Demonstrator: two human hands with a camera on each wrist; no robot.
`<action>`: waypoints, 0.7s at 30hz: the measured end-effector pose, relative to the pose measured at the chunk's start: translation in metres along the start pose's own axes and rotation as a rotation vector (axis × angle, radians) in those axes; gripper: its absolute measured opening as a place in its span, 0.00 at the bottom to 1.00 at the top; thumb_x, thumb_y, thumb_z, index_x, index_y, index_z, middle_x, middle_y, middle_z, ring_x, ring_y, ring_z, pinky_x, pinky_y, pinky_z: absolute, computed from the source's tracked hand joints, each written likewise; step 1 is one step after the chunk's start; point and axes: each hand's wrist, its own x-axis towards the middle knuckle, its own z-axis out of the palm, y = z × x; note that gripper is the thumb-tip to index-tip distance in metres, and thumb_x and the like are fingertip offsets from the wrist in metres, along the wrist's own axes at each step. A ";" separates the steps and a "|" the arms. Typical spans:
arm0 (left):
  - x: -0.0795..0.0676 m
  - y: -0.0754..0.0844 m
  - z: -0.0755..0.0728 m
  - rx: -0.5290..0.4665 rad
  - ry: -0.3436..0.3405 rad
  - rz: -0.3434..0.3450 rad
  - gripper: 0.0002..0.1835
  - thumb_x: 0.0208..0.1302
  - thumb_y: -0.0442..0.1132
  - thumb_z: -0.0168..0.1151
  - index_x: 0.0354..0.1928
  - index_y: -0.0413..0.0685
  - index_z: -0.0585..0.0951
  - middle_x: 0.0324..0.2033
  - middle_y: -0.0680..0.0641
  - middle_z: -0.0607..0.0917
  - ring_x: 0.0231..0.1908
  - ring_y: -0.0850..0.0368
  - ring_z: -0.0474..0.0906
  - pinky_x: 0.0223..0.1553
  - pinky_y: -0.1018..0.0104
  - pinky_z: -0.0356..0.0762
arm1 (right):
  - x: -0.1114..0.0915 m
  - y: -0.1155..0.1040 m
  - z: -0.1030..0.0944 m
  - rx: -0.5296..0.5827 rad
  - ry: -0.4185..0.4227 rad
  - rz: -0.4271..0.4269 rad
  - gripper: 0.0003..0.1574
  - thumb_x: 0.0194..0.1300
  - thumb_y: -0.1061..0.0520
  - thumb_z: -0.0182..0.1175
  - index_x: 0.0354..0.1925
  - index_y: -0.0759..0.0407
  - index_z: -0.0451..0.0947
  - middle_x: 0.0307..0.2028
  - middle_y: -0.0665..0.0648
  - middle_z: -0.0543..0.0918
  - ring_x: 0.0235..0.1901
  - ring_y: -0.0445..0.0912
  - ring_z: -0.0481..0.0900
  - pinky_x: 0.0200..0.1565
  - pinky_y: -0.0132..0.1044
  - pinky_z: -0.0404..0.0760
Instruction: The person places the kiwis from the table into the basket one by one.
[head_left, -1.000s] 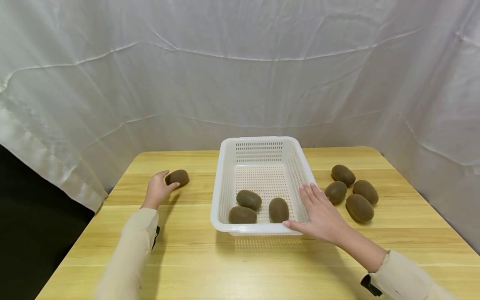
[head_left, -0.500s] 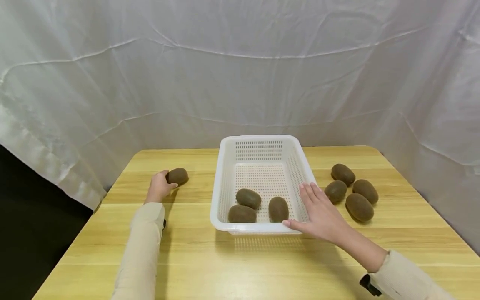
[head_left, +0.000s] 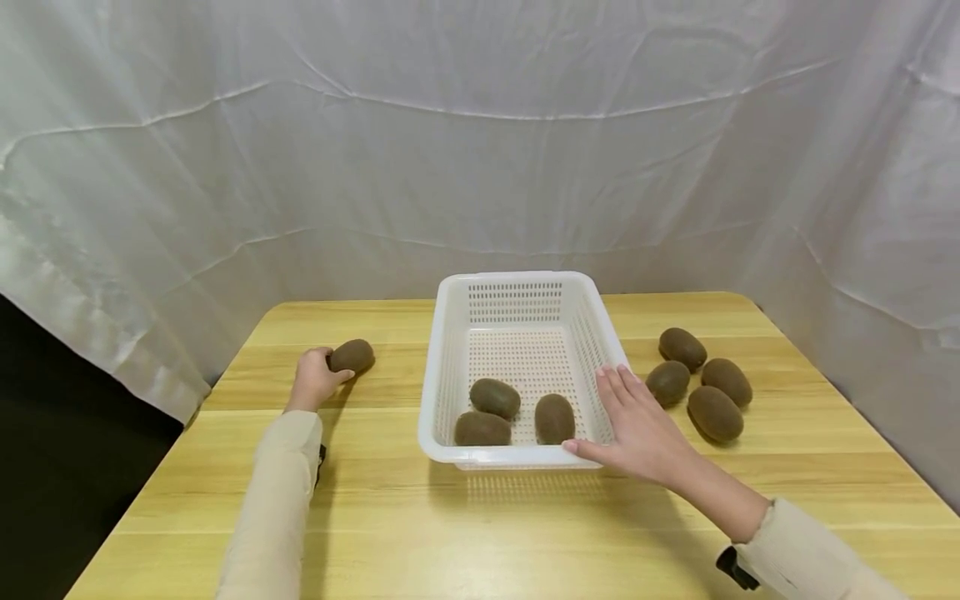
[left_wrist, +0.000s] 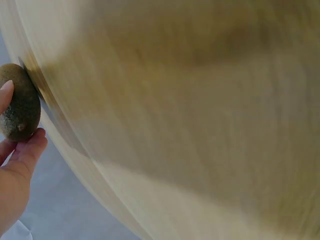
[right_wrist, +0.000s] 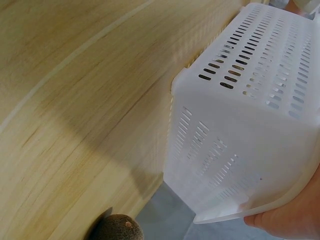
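Left hand (head_left: 313,379): you pinch 1 kiwi (head_left: 352,356), 9 o'clock from the basket (head_left: 434,367).
Right hand (head_left: 643,429): thumb spread, touching your basket's 4 o'clock side.
Kiwis inside (head_left: 555,419): 3, toward 6 o'clock.

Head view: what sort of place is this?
Probably a makeshift booth or staged work area, though I can't be sure: pale cloth hangs behind a wooden table and along its right side, and the table bears a basket and loose kiwis.

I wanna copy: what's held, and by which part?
Left grip holds a brown, oval kiwi around its left end. Right grip rests on a white, rectangular plastic basket.
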 end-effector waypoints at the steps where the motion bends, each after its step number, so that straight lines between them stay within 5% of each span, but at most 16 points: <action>1: -0.001 -0.001 0.000 -0.002 -0.001 -0.001 0.29 0.58 0.33 0.62 0.56 0.19 0.67 0.53 0.22 0.71 0.55 0.29 0.67 0.57 0.42 0.68 | 0.000 0.000 0.000 0.001 0.001 0.000 0.65 0.53 0.27 0.55 0.66 0.76 0.52 0.67 0.74 0.56 0.68 0.67 0.50 0.67 0.59 0.54; 21: -0.017 -0.001 -0.003 -0.127 -0.028 0.045 0.29 0.57 0.35 0.64 0.58 0.25 0.69 0.53 0.26 0.74 0.52 0.34 0.74 0.49 0.49 0.78 | 0.000 0.001 0.001 0.000 0.011 -0.001 0.64 0.54 0.28 0.55 0.66 0.76 0.53 0.66 0.75 0.57 0.68 0.67 0.50 0.67 0.59 0.54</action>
